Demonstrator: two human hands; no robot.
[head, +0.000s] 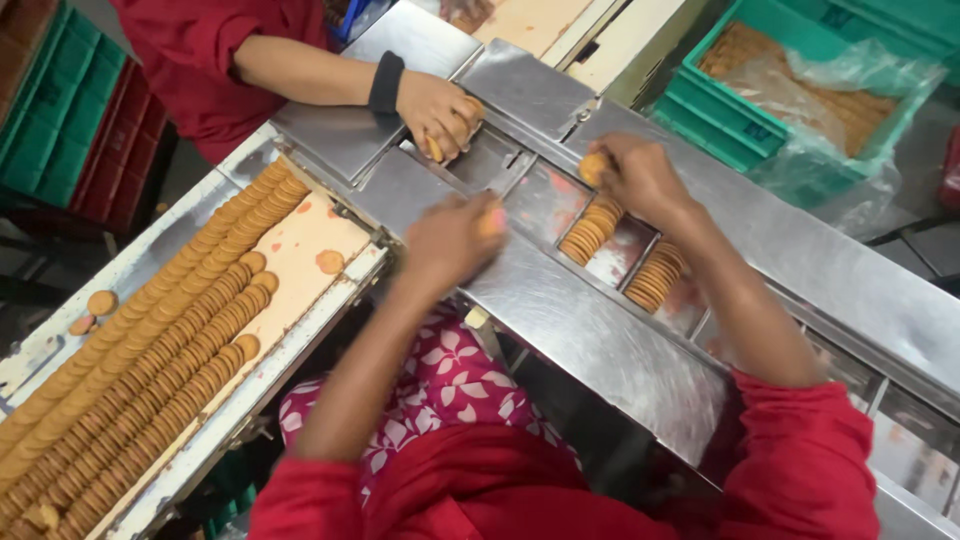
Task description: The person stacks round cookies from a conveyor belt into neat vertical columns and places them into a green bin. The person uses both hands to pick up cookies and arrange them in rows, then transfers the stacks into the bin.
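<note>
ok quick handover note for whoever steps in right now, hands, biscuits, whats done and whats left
Left hand: blurred, over the steel track, something orange at its fingertips.
Right hand: grip on a biscuit above the slots.
Done: two biscuit stacks stand on edge in the slots.
Left: long biscuit rows wait on the feed tray; nearby slots look bare.
A co-worker's hand holds biscuits at the track's far side.

Head view, steep look-down, close over the work.
Worn above the red sleeves, facing forward and down across the steel machine [600, 330]; conveyor [300, 250] running off lower left, green crate [720, 110] at upper right, a co-worker's hand [440, 112] entering from the top edge. Single view only.
</note>
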